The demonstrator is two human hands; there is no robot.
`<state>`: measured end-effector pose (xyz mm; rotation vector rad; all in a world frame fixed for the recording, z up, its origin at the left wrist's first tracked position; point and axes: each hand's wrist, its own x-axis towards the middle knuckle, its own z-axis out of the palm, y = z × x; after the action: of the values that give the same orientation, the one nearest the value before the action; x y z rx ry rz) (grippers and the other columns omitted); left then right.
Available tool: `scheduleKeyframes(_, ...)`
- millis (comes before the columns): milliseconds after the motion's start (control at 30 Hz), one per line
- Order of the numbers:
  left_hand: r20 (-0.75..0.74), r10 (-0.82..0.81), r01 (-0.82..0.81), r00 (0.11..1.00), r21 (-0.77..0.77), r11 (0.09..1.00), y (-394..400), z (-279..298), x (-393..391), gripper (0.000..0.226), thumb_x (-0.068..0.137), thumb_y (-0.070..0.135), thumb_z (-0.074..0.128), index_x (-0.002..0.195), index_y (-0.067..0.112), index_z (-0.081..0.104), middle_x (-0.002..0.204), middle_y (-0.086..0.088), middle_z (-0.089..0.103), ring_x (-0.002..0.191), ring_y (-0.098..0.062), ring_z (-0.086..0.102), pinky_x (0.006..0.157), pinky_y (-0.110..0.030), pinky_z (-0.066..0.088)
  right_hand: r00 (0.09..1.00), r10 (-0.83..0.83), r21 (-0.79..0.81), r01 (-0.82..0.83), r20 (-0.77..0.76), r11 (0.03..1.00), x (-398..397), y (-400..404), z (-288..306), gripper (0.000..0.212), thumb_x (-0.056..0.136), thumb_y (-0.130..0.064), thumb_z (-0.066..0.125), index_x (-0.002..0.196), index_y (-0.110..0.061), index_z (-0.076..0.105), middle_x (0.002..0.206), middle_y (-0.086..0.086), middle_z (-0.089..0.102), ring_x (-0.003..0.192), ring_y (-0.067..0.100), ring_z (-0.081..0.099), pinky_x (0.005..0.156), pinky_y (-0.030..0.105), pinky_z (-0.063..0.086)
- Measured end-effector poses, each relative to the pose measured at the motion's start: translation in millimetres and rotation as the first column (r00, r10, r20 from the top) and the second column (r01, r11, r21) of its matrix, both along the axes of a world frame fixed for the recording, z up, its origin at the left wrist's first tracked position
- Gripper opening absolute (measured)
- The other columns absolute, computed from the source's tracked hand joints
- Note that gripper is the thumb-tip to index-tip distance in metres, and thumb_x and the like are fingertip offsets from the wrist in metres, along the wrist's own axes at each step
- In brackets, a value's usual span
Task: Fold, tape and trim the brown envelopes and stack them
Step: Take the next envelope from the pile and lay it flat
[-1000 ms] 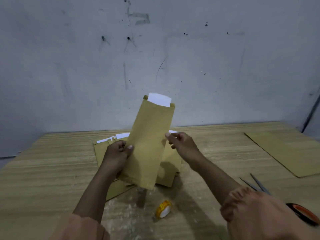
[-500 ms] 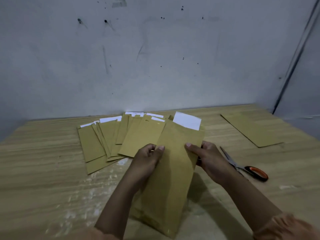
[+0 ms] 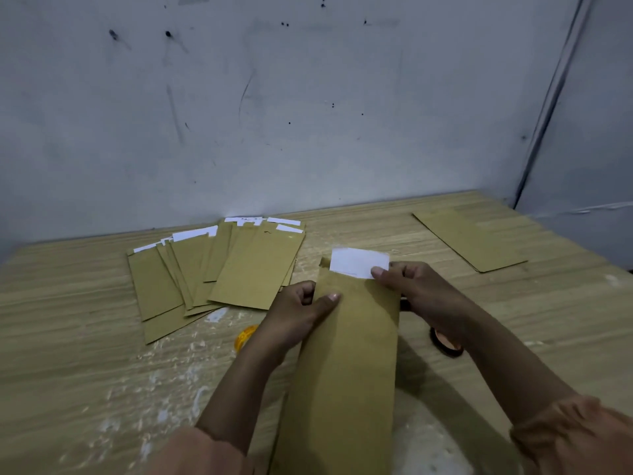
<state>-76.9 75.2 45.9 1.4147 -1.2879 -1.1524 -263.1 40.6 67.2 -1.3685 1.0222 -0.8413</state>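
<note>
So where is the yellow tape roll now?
In the head view, the yellow tape roll lies on the table, just left of the left wrist, below the spread envelopes.

Single wide-angle view from the head, facing forward and down across the wooden tabletop toward the grey wall behind it. Close above both forearms, which enter from the bottom edge, with the left hand and right hand near frame centre. Straight lines bowed at the edges. No second view to overlap.
</note>
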Motion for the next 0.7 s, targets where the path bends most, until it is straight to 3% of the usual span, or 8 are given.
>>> scheduleKeyframes(100,0.031,-0.031,0.031,0.999,0.009,0.999,-4.6,0.5,-2.1,0.012,0.090,0.024,0.062,0.097,0.018,0.068,0.094,0.002,0.073,0.084,-0.009,0.068,0.075,-0.021,0.054,0.997,0.039,-0.027,-0.041,-0.061,0.999,-2.3,-10.5,10.0,0.021,0.093,-0.017,0.056,0.074,-0.014,0.066,0.066,-0.005,0.069,0.059,0.005,0.063,0.057,0.018,0.050)
scheduleKeyframes(267,0.058,-0.076,0.077,0.995,-0.018,0.997,-10.3,8.5,-3.3,0.014,0.095,0.023,0.054,0.090,0.018,0.066,0.080,0.008,0.068,0.064,0.002,0.063,0.060,-0.011,0.049,0.988,0.049,-0.029,-0.053,-0.144,0.998,-8.1,-24.6,17.3,0.021,0.090,-0.019,0.060,0.081,-0.001,0.064,0.072,0.005,0.066,0.061,0.010,0.061,0.057,0.018,0.050)
scheduleKeyframes(400,0.200,-0.040,0.053,0.979,-0.059,0.997,-11.1,8.8,-3.5,0.036,0.099,0.037,0.039,0.077,0.015,0.058,0.066,0.010,0.054,0.061,-0.003,0.047,0.057,-0.018,0.038,0.973,0.083,-0.013,-0.088,-0.214,0.996,-10.7,-30.8,24.1,0.006,0.088,-0.009,0.062,0.087,-0.010,0.068,0.074,0.002,0.069,0.061,0.006,0.063,0.057,0.016,0.050)
scheduleKeyframes(467,0.212,-0.014,0.034,0.977,-0.088,0.996,-11.8,9.1,-3.5,0.041,0.099,0.038,0.035,0.080,0.010,0.058,0.069,0.007,0.053,0.064,-0.005,0.045,0.059,-0.020,0.036,0.969,0.090,-0.003,-0.093,-0.228,0.996,-10.1,-32.3,23.7,0.010,0.085,-0.005,0.065,0.093,-0.011,0.067,0.075,0.002,0.070,0.062,0.007,0.063,0.058,0.017,0.050)
scheduleKeyframes(567,0.245,-0.016,0.043,0.969,-0.106,0.993,-12.0,9.2,-2.6,0.047,0.100,0.038,0.033,0.092,0.001,0.060,0.078,0.002,0.055,0.072,-0.009,0.048,0.065,-0.023,0.036,0.981,0.103,0.062,-0.094,-0.167,0.994,-8.8,-31.5,24.6,0.016,0.082,0.002,0.065,0.095,-0.007,0.064,0.060,-0.002,0.068,0.052,0.005,0.061,0.049,0.016,0.048)
scheduleKeyframes(700,0.327,-0.020,0.072,0.945,-0.146,0.987,-10.7,6.5,1.1,0.039,0.100,0.037,0.033,0.071,0.015,0.046,0.067,0.007,0.046,0.063,-0.007,0.040,0.058,-0.021,0.032,0.979,0.127,0.095,-0.112,-0.162,0.989,-7.5,-32.0,24.0,0.021,0.084,0.003,0.062,0.101,-0.010,0.064,0.060,-0.001,0.064,0.048,0.006,0.057,0.047,0.017,0.046)
